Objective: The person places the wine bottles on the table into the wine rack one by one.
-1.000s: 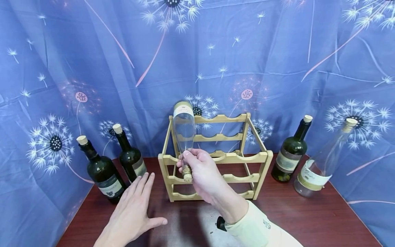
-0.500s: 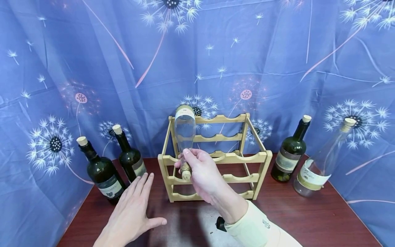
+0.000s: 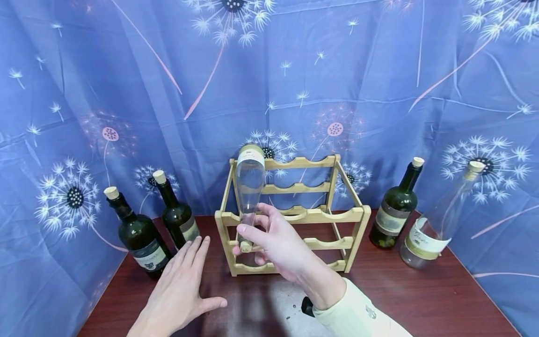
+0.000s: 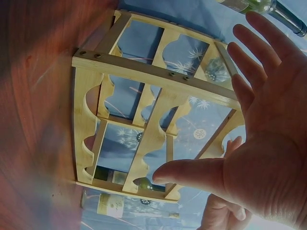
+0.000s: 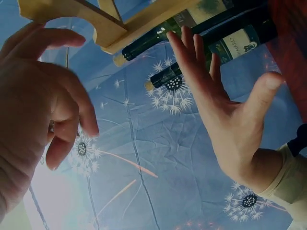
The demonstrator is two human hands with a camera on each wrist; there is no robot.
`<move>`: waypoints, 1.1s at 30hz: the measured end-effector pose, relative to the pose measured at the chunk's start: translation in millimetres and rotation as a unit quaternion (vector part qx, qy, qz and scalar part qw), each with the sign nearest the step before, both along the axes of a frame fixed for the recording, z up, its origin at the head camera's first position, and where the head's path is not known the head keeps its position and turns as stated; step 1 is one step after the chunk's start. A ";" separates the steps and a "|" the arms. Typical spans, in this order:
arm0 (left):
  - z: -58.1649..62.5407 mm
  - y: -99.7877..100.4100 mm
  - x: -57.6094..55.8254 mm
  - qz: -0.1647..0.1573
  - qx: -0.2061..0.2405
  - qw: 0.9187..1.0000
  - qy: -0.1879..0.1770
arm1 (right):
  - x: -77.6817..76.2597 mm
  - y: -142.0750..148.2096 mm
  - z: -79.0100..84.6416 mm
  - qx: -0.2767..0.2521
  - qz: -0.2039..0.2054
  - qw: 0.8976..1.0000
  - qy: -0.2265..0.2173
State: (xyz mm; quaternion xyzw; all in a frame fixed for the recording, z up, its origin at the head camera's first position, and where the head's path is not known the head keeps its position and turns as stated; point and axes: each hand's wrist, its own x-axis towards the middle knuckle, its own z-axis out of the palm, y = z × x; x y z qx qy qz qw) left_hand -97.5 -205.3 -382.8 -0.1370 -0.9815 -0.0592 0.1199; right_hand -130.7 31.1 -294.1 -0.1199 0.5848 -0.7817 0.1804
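A clear glass bottle [image 3: 250,182] with a cork and a pale label lies at the left end of the wooden wine rack's [image 3: 337,216] top tier, its neck toward me. My right hand [image 3: 286,245] is around the neck with loosened, spread fingers; the thumb overlaps the neck in the head view. In the right wrist view the fingers [image 5: 88,115] bend loosely. My left hand [image 3: 178,283] is held flat with thumb out, left of the rack and in front of two dark green wine bottles. Nothing is in it. The left wrist view shows its palm [image 4: 268,120] beside the rack.
Two corked dark green bottles, a front one [image 3: 145,238] and a rear one [image 3: 178,215], stand left of the rack. Another green bottle [image 3: 397,206] and a clear one [image 3: 425,238] stand to its right. A blue dandelion-print cloth [image 3: 370,70] hangs behind the brown table [image 3: 463,304].
My right hand has loosened its grip on the bottle's neck, the thumb and fingers spreading apart. The bottle's neck end has dropped slightly and shifted left. My left hand has stayed in place.
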 end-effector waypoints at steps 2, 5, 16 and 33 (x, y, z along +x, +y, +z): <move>-0.6 0.0 -0.2 -0.001 0.001 1.000 0.001 | 0.9 1.1 -2.2 0.000 0.007 1.000 0.005; -0.9 0.0 -0.2 -0.003 0.002 1.000 0.003 | 2.0 2.3 -4.7 -0.001 0.015 1.000 0.010; -0.6 -0.7 0.6 -0.005 0.004 1.000 0.002 | 0.7 0.5 -13.0 0.002 0.005 0.999 0.036; 0.3 -0.7 -0.6 -0.007 0.003 1.000 0.007 | 0.7 -4.2 -16.8 0.019 0.002 0.998 0.059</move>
